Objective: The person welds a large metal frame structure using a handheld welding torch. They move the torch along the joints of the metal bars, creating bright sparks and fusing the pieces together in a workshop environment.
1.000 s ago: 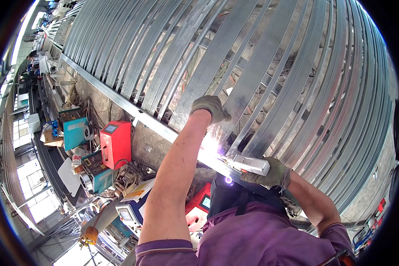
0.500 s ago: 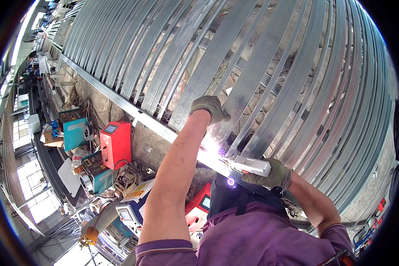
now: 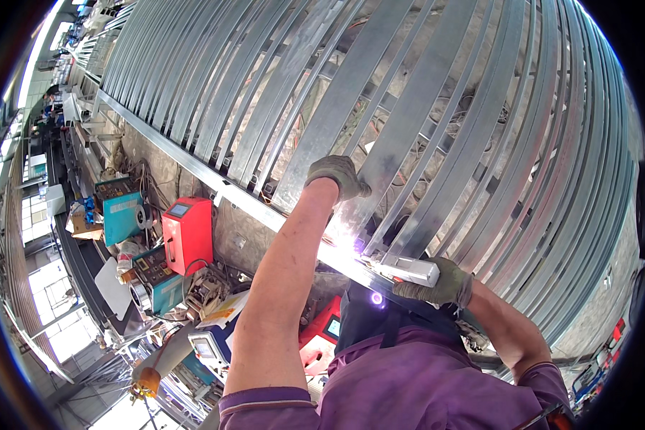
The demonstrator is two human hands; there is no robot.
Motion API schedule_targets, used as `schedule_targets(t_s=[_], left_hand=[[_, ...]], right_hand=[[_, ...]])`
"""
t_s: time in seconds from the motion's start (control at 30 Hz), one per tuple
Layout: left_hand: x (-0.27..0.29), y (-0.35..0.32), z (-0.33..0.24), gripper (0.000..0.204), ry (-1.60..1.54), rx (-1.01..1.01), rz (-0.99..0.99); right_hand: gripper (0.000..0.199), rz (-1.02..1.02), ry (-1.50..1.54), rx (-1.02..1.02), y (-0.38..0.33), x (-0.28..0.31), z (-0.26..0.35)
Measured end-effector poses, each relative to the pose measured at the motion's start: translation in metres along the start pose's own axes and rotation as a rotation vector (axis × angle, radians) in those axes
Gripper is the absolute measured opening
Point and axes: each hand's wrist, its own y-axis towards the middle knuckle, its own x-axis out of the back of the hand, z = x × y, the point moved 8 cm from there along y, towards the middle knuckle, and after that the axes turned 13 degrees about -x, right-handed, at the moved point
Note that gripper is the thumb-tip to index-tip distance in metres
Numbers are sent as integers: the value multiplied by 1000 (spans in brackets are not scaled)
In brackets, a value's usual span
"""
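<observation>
My left hand (image 3: 337, 177), in a grey-green work glove, presses down on a wide flat metal bar (image 3: 394, 136) of a long frame. Its fingers look curled over the bar, thumb to the right, though the fingertips are partly hidden. Gloved as well, my right hand (image 3: 444, 282) is closed around a silver, boxy handheld welding gun (image 3: 408, 270). The gun's tip points left at the frame's near metal rail (image 3: 254, 204), where the bar ends meet it. A bright white-purple glare hides the joint just below my left hand.
Parallel metal bars spread across the far side, with cables on the floor beneath. At left stand a red machine (image 3: 188, 235) with a small screen and teal machines (image 3: 122, 215). Another red unit (image 3: 322, 333) and a blue-white box (image 3: 211, 344) sit near my left forearm.
The welding gun and my right hand have shifted very slightly to the right. The glare at the rail has changed a little in shape. My left hand stays in place.
</observation>
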Motion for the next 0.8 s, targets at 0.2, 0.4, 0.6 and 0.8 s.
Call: schedule_targets(t_s=[0.2, 0.4, 0.6, 0.8], left_hand=[[-3, 3, 3, 81, -1, 16, 35], [-7, 6, 8, 92, 16, 32, 55], [-10, 13, 10, 92, 75, 8, 66], [-8, 14, 2, 94, 83, -28, 185]], right_hand=[[73, 106, 174, -15, 7, -9, -15], [66, -140, -147, -31, -14, 3, 2], [67, -290, -43, -41, -42, 3, -8], [70, -417, -18, -18, -62, 0, -17]])
